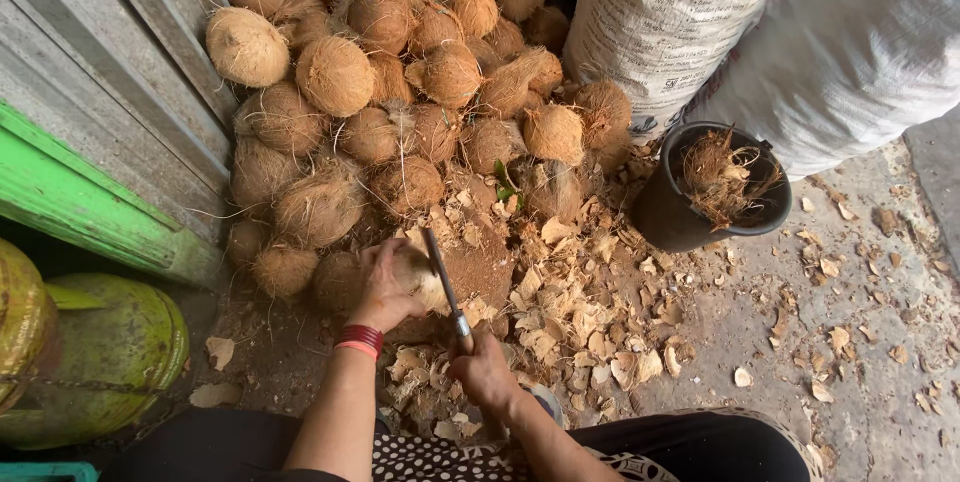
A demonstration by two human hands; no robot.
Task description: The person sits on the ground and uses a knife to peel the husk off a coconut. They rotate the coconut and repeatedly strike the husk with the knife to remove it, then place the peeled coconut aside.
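Observation:
My left hand (382, 287), with a red band at the wrist, presses on a brown husked coconut (425, 280) that rests on a wooden chopping block (480, 267). My right hand (483, 367) grips the handle of a long knife (443, 277). Its blade lies across the coconut, pointing away from me. A big pile of husked coconuts (390, 92) rises just beyond the block. Pale husk and shell chips (575, 317) cover the ground around and to the right of the block.
A black bucket (668, 217) holding coconut fibre stands at the right. Behind it lean large white sacks (820, 42). A grey plank wall and green ledge (90, 202) run along the left, with green gas cylinders (110, 357) at lower left. My knees are at the bottom.

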